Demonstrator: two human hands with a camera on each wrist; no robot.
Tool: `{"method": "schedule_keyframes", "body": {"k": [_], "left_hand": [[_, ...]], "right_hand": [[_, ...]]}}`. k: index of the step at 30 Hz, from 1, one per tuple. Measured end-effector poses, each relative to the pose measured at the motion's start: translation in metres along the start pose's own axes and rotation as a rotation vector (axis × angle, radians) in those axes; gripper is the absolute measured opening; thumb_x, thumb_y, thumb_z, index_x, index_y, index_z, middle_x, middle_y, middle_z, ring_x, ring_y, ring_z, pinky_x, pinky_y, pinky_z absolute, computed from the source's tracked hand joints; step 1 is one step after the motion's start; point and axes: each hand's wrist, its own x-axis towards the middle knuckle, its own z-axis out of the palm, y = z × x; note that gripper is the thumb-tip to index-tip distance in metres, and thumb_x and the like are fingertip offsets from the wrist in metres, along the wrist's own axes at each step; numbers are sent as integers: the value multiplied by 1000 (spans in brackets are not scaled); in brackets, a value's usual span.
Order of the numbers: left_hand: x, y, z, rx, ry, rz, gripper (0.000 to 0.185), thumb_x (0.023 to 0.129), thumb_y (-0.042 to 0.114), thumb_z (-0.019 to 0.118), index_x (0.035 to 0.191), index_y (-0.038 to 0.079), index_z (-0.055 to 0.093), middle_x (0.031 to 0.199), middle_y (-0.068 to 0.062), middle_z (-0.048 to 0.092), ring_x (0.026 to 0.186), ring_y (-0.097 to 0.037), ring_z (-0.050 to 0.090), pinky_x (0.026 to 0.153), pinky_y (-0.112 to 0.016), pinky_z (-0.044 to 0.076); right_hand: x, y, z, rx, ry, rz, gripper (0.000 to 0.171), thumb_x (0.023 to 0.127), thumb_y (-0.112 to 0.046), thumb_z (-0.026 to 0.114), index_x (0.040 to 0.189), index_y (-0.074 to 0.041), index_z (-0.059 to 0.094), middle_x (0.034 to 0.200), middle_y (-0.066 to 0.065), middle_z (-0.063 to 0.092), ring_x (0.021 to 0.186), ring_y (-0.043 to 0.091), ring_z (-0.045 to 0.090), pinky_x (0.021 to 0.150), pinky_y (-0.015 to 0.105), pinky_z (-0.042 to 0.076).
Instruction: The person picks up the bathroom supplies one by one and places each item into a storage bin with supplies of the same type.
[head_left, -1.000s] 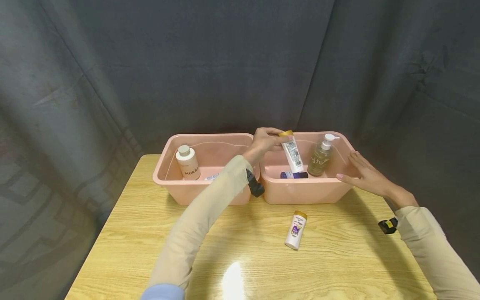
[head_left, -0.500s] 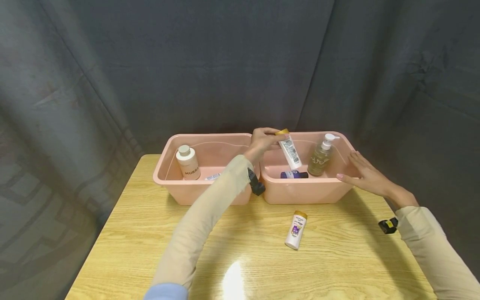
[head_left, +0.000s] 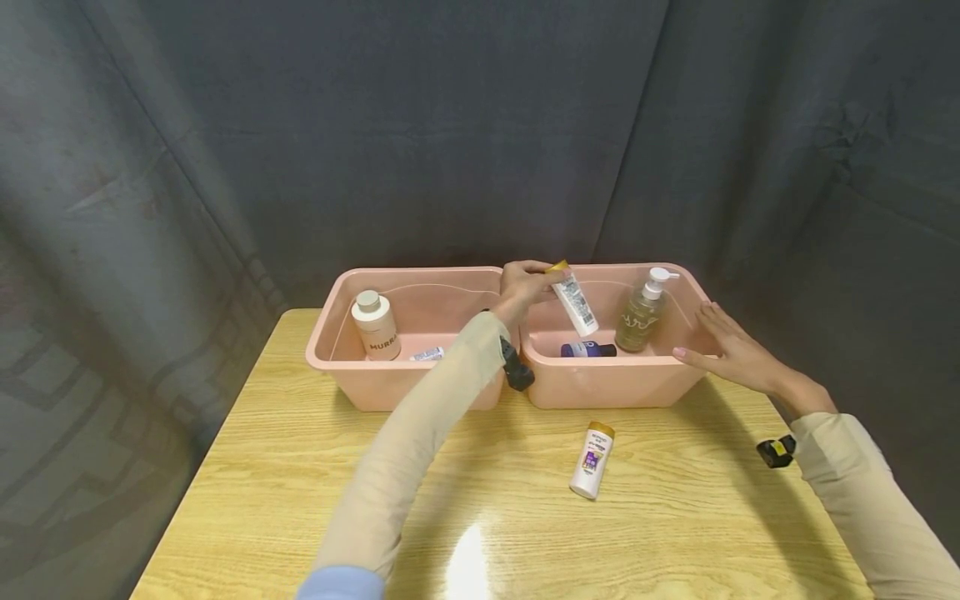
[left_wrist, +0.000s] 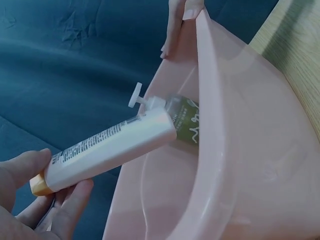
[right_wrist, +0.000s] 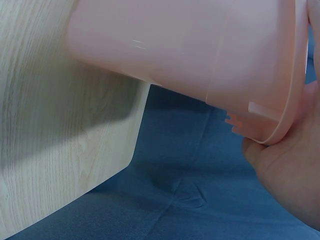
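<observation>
In the head view my left hand [head_left: 523, 287] pinches a white bottle [head_left: 575, 306] near its gold cap. The bottle hangs tilted over the right pink bin [head_left: 600, 383], base down, its printed back label showing. A clear pump bottle [left_wrist: 187, 120] with greenish liquid stands in that bin. Below the held bottle lies a small dark blue bottle [head_left: 588, 350]. My right hand [head_left: 738, 354] rests on the bin's right front corner, fingers extended along the side rim and thumb at the front. In the right wrist view, the right hand [right_wrist: 292, 160] is partly cut off at the frame edge.
A second white bottle with a gold cap [head_left: 592, 460] lies on the wooden table [head_left: 675, 500] before the bins. The left pink bin [head_left: 412, 387] contains a white capped bottle [head_left: 377, 327] and a white tube [head_left: 427, 354]. A grey curtain [head_left: 450, 133] hangs behind.
My left hand has shifted slightly left with the bottle, whose base has moved off the dark blue bottle in the head view. The right hand has stayed at the bin corner.
</observation>
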Motion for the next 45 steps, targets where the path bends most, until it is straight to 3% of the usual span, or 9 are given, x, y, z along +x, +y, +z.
{"method": "schedule_keyframes", "body": {"k": [15,32,39,45], "left_hand": [[8,-12,3,-56,124,-4,22,79,0,82,100,-3,74,92,-15,72,81,-27,73,74,-39,60],[14,-26,3,-123,198,-18,26,80,1,81,103,-4,71,93,-14,69,84,-28,72,75,-37,59],[18,-28,6,-194,253,-47,25,78,-4,81,102,-4,72,97,-17,70,86,-29,72,81,-42,58],[21,-27,7,-203,294,-76,23,77,-4,82,98,-1,74,96,-15,72,84,-26,72,78,-39,59]], "right_hand": [[0,0,-1,-13,9,-15,97,95,-44,62,155,6,5,161,26,-7,147,38,-16,111,69,-3],[-1,1,-1,-21,15,-20,96,96,-44,61,155,7,5,160,28,-6,147,39,-16,110,70,-3],[-3,2,-1,-15,14,-25,96,96,-44,61,155,6,4,161,27,-7,147,38,-17,111,69,-4],[-3,1,-1,-13,8,-22,96,96,-45,60,155,5,3,161,26,-8,147,37,-18,110,70,-4]]}}
